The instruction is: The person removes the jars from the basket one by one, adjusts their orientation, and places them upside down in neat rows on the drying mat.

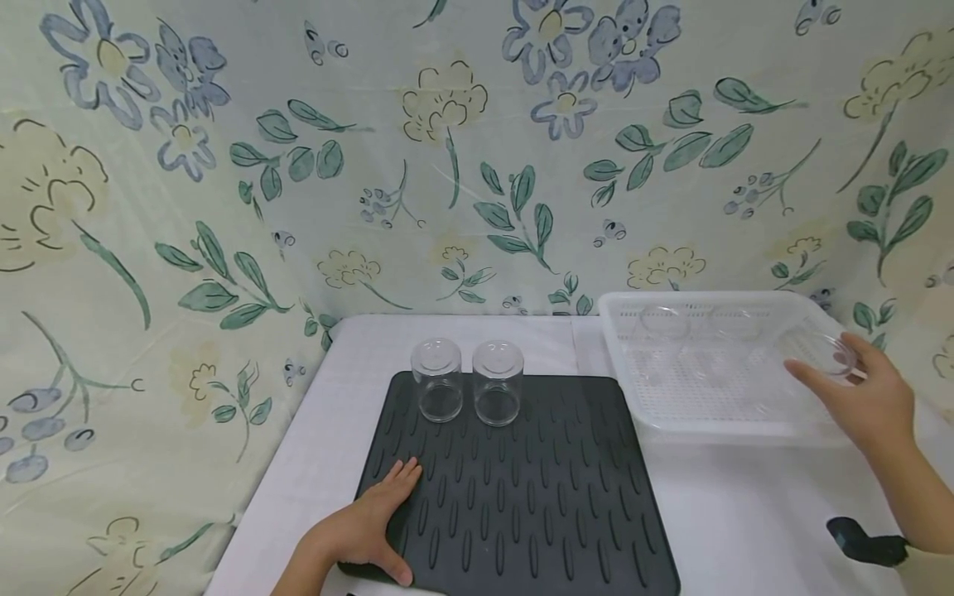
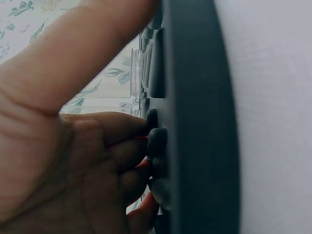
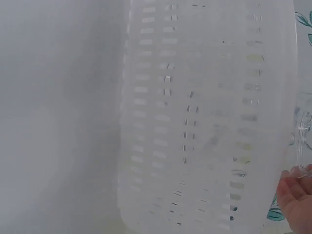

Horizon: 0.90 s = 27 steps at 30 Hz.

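Note:
My left hand (image 1: pixel 368 517) rests spread on the front left part of a black ridged drying mat (image 1: pixel 522 497). In the left wrist view its fingertips touch the ridges, with the mat's thick edge (image 2: pixel 204 117) beside the palm. Two clear glasses, a left one (image 1: pixel 437 385) and a right one (image 1: pixel 498 389), stand side by side at the mat's back left. My right hand (image 1: pixel 872 397) holds another clear glass (image 1: pixel 827 352) between thumb and fingers, tilted over the right end of a white plastic basket (image 1: pixel 715 298). In the right wrist view that glass (image 3: pixel 301 141) shows only partly.
More clear glasses, faint against the white, lie in the basket, among them one at its back left (image 1: pixel 663 323). Mat and basket lie on a white-covered table (image 1: pixel 730 513). A flower-printed cloth (image 1: pixel 447 207) hangs behind and along the left side.

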### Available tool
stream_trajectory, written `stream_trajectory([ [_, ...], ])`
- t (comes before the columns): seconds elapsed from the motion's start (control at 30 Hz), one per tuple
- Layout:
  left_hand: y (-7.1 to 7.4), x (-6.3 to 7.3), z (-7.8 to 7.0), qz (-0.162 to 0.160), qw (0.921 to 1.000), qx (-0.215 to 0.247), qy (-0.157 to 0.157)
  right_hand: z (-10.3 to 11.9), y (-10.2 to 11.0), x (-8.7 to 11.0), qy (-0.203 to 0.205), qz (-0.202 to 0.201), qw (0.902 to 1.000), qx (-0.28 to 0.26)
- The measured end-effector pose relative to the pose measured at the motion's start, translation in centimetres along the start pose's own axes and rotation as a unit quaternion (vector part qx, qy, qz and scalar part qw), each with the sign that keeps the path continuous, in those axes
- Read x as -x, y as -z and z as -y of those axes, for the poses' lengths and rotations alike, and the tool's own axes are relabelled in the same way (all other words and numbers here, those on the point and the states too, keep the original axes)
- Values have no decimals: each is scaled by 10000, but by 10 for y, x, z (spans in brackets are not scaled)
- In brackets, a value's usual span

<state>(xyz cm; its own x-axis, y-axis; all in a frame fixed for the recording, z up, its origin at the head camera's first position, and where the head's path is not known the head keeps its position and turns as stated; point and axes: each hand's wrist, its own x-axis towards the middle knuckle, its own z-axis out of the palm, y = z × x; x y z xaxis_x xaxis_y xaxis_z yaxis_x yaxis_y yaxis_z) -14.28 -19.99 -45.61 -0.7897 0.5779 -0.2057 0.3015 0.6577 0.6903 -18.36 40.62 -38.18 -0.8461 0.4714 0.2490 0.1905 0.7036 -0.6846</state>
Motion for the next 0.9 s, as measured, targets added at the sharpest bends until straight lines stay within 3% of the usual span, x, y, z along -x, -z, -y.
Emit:
stream_trajectory([
  [0.9, -1, 0, -2, -72, 9999, -23, 85, 45, 1, 28, 728, 60, 9971, -220],
])
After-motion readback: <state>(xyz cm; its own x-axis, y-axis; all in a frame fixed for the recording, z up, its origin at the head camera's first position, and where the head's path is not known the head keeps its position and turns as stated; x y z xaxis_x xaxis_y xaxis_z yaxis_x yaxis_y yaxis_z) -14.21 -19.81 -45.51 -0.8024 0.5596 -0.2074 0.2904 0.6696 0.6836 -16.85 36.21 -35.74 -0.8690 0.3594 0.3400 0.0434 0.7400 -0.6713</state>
